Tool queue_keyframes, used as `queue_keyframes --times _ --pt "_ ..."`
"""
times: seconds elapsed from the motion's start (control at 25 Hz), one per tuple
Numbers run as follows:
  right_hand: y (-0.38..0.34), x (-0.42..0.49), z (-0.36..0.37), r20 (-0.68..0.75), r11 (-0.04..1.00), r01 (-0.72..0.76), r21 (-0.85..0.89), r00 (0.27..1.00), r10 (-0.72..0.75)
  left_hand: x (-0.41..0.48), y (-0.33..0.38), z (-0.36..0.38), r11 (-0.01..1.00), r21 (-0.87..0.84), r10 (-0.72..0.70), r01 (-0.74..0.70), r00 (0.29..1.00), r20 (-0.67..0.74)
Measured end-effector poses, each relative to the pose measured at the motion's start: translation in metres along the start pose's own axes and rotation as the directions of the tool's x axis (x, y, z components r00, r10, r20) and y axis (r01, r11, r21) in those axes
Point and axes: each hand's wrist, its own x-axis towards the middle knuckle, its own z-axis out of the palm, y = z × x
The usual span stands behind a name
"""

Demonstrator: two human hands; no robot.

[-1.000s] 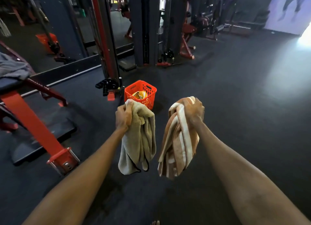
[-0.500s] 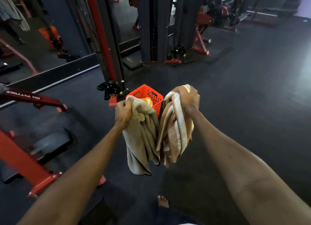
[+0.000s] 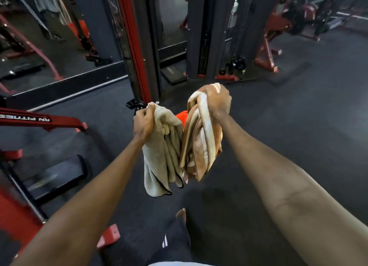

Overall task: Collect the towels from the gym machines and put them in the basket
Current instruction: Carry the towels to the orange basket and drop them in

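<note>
- Towels, two of them, are off the machines and in hand. The plain beige towel [image 3: 161, 158] hangs bunched from the left hand [image 3: 143, 122], whose fingers and thumb are curled tight round its top edge. The brown-and-white striped towel [image 3: 201, 146] hangs from the right hand [image 3: 216, 100], clenched in a fist the same way.
- Both towels dangle side by side in front of the person, touching or nearly so, well above the dark floor [image 3: 278, 116].
- Only a sliver of the orange basket [image 3: 181, 116] shows in the gap between the towels. It sits on the floor beside the foot of the red machine upright [image 3: 131, 46]. What it holds cannot be told.
- The step in hand looks like the carry to the basket: pick-up is done for these two, the drop is not.
- Next, both fists need to come over the basket's opening, lower, then let go.
- The cloth hides most of the rim, so aim is the difficulty. Long loose tails could drape over the edge or land on the floor.
</note>
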Motion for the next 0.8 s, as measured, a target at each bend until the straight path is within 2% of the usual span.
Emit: queue_keyframes --times 0.28,0.44,0.6,0.8 --pt "-0.051 0.151 0.092 -0.059 0.996 0.072 0.057 0.996 -0.068 0.154 0.011 0.038 0.996 -0.039 -0.087 0.084 0.994 -0.069" --pt "-0.051 0.22 0.137 -0.026 0.995 0.086 0.06 0.996 -0.084 0.223 0.013 0.067 0.992 -0.038 -0.125 0.122 0.989 -0.082" --pt "-0.009 0.292 0.195 0.079 0.998 0.038 0.046 0.996 -0.041 0.286 0.004 0.102 0.989 -0.025 -0.145 0.143 0.981 -0.127" --pt "0.107 0.38 0.277 0.28 0.997 0.019 -0.075 0.96 0.003 0.372 -0.028 0.17 0.98 0.006 -0.192 0.198 0.958 -0.212"
